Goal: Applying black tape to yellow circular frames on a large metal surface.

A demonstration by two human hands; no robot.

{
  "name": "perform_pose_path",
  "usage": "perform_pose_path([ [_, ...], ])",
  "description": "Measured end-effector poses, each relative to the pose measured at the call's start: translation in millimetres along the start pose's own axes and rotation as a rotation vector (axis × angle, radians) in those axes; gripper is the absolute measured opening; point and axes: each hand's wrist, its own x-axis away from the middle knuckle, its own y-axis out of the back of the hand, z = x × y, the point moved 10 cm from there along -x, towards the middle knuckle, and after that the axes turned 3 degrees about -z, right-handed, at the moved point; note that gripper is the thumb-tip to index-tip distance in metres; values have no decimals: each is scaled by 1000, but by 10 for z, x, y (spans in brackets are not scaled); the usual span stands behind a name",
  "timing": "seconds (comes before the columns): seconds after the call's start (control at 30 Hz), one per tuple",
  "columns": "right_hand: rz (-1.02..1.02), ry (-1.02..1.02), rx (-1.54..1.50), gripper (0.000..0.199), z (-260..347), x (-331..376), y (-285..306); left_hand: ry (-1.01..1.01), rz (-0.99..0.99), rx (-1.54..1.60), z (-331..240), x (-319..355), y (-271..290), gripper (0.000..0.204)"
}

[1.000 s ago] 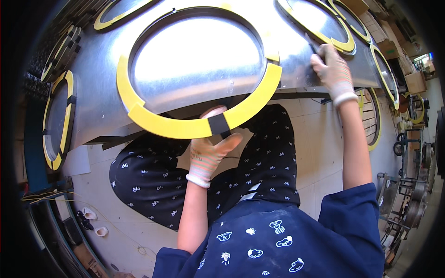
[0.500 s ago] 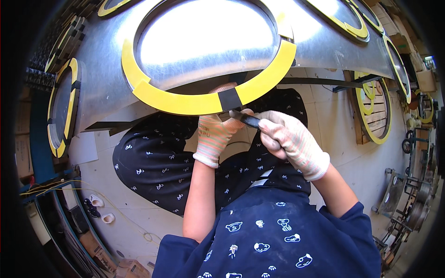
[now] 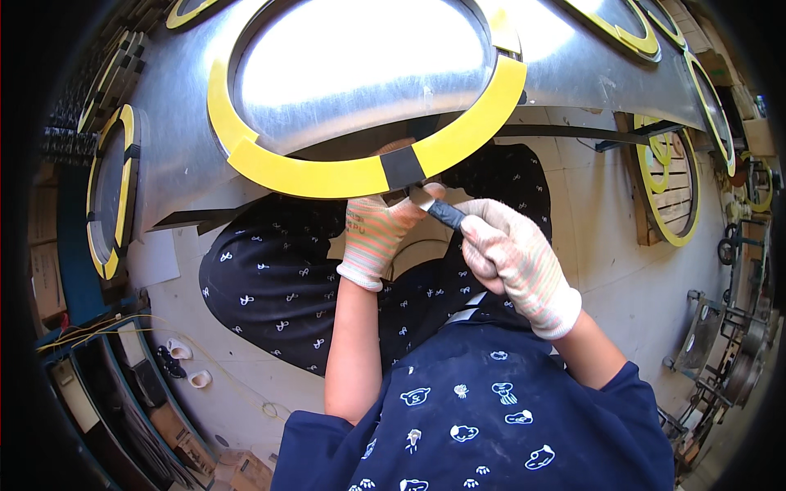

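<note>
A large ring (image 3: 311,176) with a yellow face overhangs the near edge of the metal table, and a black patch (image 3: 401,168) crosses its near rim. Under that patch, my gloved left hand (image 3: 378,233) grips the rim from below, its fingertips partly hidden behind the ring. My gloved right hand (image 3: 516,258) is closed round the black-wrapped handle of a short-bladed knife (image 3: 444,213). The metal blade points up and left, at the ring's underside beside my left thumb. Whether the blade touches the ring I cannot tell.
More yellow-faced rings lie on the metal table (image 3: 180,131), one at its left end (image 3: 127,176) and others at the far right. A round slatted piece (image 3: 675,196) stands on the right. Shelving with boxes (image 3: 176,434) and a pair of shoes (image 3: 199,379) are at lower left.
My right hand has drawn slightly down and right, and the knife is angled more steeply, with more of its blade showing. My left hand still holds the rim.
</note>
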Motion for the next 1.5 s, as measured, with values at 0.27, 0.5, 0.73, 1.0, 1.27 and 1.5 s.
perform_pose_path([
  [0.27,-181,92,51,46,304,-120,41,384,258,-591,295,318,-147,58],
  [0.5,-689,656,490,45,1765,-30,1199,-73,97,-113,-505,435,46,74],
  [0.73,-637,358,828,34,1443,516,1282,393,224,372,-74,438,-274,94],
  [1.0,209,719,827,25,738,430,248,356,308,645,-980,684,-771,112],
  [1.27,42,1232,1509,53,2335,-818,398,-411,-305,-1035,-1811,-351,-820,55],
  [1.5,344,1221,1516,62,1917,-839,224,-711,-88,-963,-1601,-72,-131,53],
])
